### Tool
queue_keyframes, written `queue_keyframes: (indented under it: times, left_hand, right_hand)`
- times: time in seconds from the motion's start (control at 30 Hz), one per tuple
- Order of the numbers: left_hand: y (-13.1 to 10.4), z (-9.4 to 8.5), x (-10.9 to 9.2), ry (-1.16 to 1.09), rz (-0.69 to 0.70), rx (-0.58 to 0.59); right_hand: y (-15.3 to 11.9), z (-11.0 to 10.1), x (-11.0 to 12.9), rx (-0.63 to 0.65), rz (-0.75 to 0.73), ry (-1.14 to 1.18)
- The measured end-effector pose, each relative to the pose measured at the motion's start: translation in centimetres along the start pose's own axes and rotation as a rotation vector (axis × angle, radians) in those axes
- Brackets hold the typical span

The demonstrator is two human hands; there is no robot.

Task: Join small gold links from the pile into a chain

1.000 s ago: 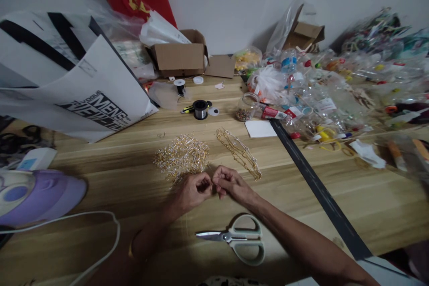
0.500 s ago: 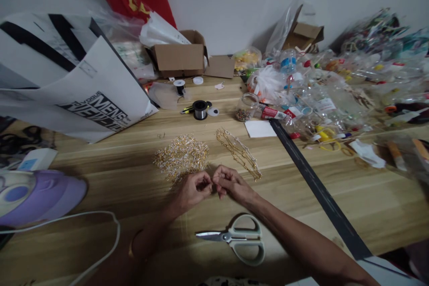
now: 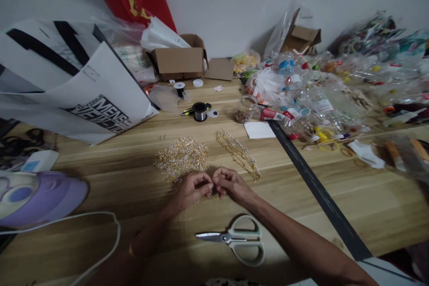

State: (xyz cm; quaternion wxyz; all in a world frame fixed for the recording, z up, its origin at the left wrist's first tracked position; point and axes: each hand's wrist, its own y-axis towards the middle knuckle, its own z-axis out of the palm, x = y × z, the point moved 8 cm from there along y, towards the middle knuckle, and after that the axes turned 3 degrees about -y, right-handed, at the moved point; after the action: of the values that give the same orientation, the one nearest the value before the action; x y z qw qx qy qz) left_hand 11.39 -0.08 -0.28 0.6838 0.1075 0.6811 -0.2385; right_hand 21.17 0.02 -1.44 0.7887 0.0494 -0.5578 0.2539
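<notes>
My left hand [image 3: 193, 191] and my right hand [image 3: 233, 185] meet fingertip to fingertip over the wooden table. Both are closed in a pinch; whatever lies between the fingertips is too small to make out. A tiny ring-like bit shows under my left fingers. Just beyond my left hand lies a heap of gold and clear small pieces [image 3: 182, 156]. Gold and silver beaded chains [image 3: 237, 154] are laid out beyond my right hand. Scissors [image 3: 231, 237] with pale handles rest nearer to me, their blades pointing left.
Wire spools [image 3: 200, 111] stand behind the heap, beside a jar of beads [image 3: 246, 108]. Plastic bottles and bags [image 3: 318, 98] crowd the back right. A dark strip [image 3: 315, 183] crosses the right side. At left are a white paper bag [image 3: 100, 94] and a purple device [image 3: 50, 196].
My left hand has turned slightly, and a small ring-like bit now shows beneath its fingers. My right hand has barely moved. The camera view has shifted a little.
</notes>
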Motion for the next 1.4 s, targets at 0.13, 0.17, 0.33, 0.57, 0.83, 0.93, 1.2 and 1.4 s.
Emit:
queue_keyframes:
  times: [0.13, 0.17, 0.33, 0.57, 0.83, 0.93, 1.2, 1.4]
  left_hand:
    - [0.0, 0.0, 0.0, -0.033, -0.025, -0.005]
    - [0.0, 0.0, 0.1, -0.037, -0.038, -0.012]
    - [0.0, -0.5, -0.1, -0.085, -0.071, -0.049]
    - [0.1, -1.1, -0.1, -0.223, -0.031, -0.069]
    - [0.0, -1.6, 0.5, -0.412, -0.065, -0.145]
    - [0.0, -1.6, 0.5, -0.425, -0.076, -0.153]
    - [0.1, -1.4, 0.7, -0.393, -0.066, -0.124]
    - [0.1, -1.3, 0.6, -0.305, -0.034, -0.107]
  right_hand:
    - [0.1, -0.4, 0.1, -0.025, -0.018, 0.051]
    - [0.2, -0.5, 0.1, -0.036, -0.02, 0.069]
    - [0.1, -0.9, 0.4, -0.079, -0.026, 0.154]
    - [0.0, -2.3, 1.5, -0.201, -0.159, 0.189]
    - [-0.1, -2.2, 1.1, -0.255, -0.144, 0.043]
    - [-0.3, -1.1, 1.0, -0.171, -0.128, -0.069]
    - [-0.7, 0.3, 1.4, -0.074, -0.178, -0.169]
    - [-0.9, 0.2, 1.6, -0.08, -0.191, -0.214]
